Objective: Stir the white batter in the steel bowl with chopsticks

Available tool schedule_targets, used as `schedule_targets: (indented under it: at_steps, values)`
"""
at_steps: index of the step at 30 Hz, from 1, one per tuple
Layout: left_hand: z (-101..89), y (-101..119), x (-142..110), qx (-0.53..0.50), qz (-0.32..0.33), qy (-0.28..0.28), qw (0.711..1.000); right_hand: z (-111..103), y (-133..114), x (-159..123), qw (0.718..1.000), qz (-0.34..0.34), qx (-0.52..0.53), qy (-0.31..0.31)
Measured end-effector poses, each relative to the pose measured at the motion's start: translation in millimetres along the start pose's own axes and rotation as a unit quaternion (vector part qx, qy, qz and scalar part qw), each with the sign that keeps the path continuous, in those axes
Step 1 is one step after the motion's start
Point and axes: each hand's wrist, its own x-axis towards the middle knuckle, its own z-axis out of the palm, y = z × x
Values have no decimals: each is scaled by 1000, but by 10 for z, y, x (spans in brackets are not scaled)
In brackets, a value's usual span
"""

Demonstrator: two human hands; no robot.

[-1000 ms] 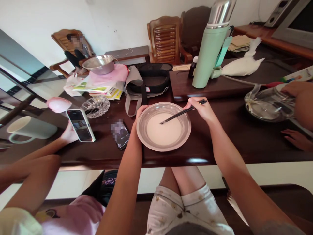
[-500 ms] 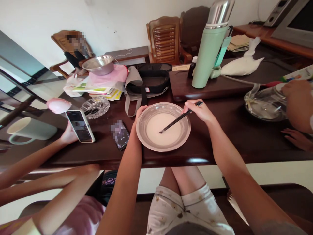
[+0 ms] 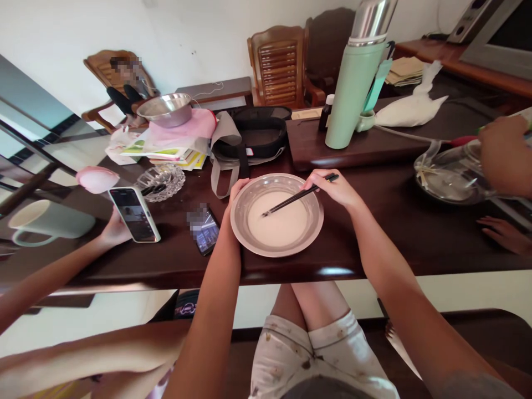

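Observation:
A round metal bowl (image 3: pixel 249 239) holding a white liquid sits on the dark wooden table (image 3: pixel 394 221) in front of me. My left hand (image 3: pixel 235 195) grips the bowl's left rim. My right hand (image 3: pixel 332 188) is closed on a pair of black chopsticks (image 3: pixel 291 199), whose tips dip into the white liquid near the bowl's middle left.
A phone (image 3: pixel 203 230) lies left of the bowl. A person at left holds another phone (image 3: pixel 135 213) upright. A person's hands at right touch a glass bowl (image 3: pixel 449 177). A green thermos (image 3: pixel 353 83), black bag (image 3: pixel 257 133), glass ashtray (image 3: pixel 162 180), mug (image 3: pixel 50 221) and books stand behind.
My right hand has swept the chopstick tips through the liquid toward the bowl's left. The left-hand person's arm has dropped lower; the right-hand person's hand has shifted over the glass bowl.

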Motion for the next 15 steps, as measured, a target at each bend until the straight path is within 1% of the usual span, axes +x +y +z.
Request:
schedule_targets:
  at_steps: [3,5,6,9,10,12,15]
  values:
    - [-10,-6,4,5,2,4,1000,-39,4,2,998,-10,0,58]
    - [-15,-8,2,8,1,6,1000,-46,11,-2,997,-13,21,72]
    - [-18,-9,3,10,2,6,1000,-36,12,-5,997,-12,32,62]
    - [-30,-13,10,13,4,3,1000,25,-2,-8,999,-2,41,4]
    - [-34,-16,14,14,6,2,1000,40,-8,-6,999,2,42,-4]
    - [-37,-19,19,15,7,2,1000,41,-15,1,998,-5,54,23]
    - [-30,-19,13,16,1,7,1000,7,-7,13,991,-21,97,85]
